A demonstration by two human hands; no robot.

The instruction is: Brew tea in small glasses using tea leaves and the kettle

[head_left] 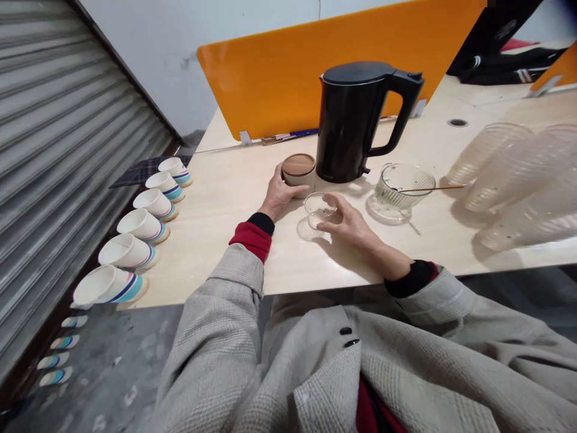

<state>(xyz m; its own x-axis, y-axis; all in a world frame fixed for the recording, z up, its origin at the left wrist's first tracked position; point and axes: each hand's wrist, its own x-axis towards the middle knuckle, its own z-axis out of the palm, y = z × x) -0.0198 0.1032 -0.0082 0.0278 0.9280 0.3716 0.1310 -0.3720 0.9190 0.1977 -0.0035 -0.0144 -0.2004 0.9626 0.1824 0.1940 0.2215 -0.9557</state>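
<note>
My left hand (pixel 280 193) is wrapped round a small grey canister (pixel 301 182) with a wooden lid (pixel 299 164), which stands upright on the table. Just in front of it is a small clear glass cup (pixel 318 215). The thumb and fingers of my right hand (pixel 349 221) curl round the right side of that cup. Behind the canister stands a black electric kettle (pixel 345 126), its handle toward the right. To the right of my right hand, a ribbed glass cup (pixel 401 187) sits on a glass saucer (pixel 383 211), with a thin brown stick (pixel 435 188) resting in it.
Several paper cups (pixel 139 222) line the table's left edge. Stacks of clear plastic cups (pixel 518 186) lie on the right. An orange divider (pixel 270 84) rises at the back, with pens or brushes (pixel 291 136) at its foot. A metal shutter (pixel 58 132) is at the left.
</note>
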